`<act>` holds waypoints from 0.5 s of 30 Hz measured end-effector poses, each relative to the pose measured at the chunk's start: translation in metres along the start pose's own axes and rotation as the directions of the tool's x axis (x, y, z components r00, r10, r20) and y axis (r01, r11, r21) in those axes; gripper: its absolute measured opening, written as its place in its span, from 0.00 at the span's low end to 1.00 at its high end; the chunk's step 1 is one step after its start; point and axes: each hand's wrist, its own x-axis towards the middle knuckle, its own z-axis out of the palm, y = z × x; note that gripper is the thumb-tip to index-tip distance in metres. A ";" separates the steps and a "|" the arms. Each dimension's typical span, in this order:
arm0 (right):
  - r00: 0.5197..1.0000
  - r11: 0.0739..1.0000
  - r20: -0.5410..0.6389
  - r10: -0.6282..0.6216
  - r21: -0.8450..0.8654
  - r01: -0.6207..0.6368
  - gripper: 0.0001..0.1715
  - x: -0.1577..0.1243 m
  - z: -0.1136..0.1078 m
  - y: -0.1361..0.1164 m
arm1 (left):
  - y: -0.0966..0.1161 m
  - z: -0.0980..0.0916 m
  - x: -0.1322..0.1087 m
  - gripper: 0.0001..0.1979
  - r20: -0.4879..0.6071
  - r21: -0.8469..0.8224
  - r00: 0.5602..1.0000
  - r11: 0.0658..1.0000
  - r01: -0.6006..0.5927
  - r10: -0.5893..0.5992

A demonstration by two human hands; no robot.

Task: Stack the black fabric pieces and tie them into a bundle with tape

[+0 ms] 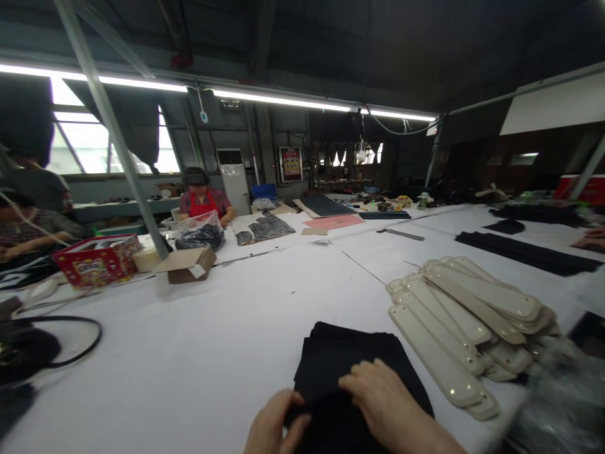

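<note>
Black cloth: a folded stack of black fabric [352, 359] sits on the white-covered cutting table [165, 372], right at the near edge of the view, and its near end is lifted and bunched under the fingers.

Left hand: the left hand [276, 422] curls around the near edge of the stack, thumb on top, and looks to be pinching the layers.

Right hand: the right hand [382, 397] lies across the top, fingers spread; can't tell if it's gripping or only pressing.

Hands: apart but close, both on the cloth, working the same end.

Handling: good, steady contact here, with the wide spread of the right hand keeping the layers from sliding while the left hand controls the edge.

Beside the work: a heap of cream padded strips [454, 321] with rounded ends fans out just right of the cloth, not touching it. A blurred clear plastic bag [562, 397] sits farther right.

Up the table: long black fabric strips [524, 252], a steel ruler [401, 234], a pink sheet [333, 221] and a cardboard box [186, 265].

Across the table: a co-worker in a red apron [204, 202] is seated beside a clear bag of dark material [201, 232].
</note>
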 end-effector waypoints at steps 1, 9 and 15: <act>1.000 0.999 0.015 0.005 -0.040 -0.004 0.19 0.014 -0.006 0.016 | 0.006 0.005 0.023 0.06 -0.061 -0.056 0.998 0.998 -0.005 0.001; 0.996 0.986 -0.085 0.039 -0.161 -0.053 0.24 0.041 0.070 0.097 | -0.034 0.079 0.116 0.23 -0.238 -0.105 0.970 0.994 0.032 -0.057; 0.976 0.976 -0.199 0.090 -0.178 -0.126 0.26 0.004 0.104 0.113 | -0.025 0.092 0.133 0.26 -0.080 0.010 0.993 0.996 -0.088 0.088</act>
